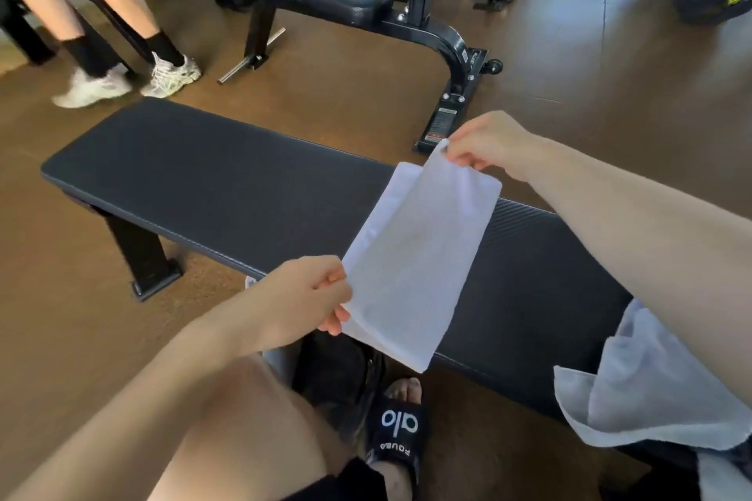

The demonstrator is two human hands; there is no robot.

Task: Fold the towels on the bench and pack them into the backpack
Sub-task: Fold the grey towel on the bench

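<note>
The folded towel [411,256] hangs over the bench [211,179], pinched at opposite ends by the left hand [309,297] and right hand [484,144]; next, probably, into the dark backpack [337,370] below, barely visible.

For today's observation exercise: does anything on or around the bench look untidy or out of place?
Yes. A white towel lies crumpled at the bench's right end, one part hanging over the near edge. The towel held between the left hand and right hand looks neatly folded.
</note>
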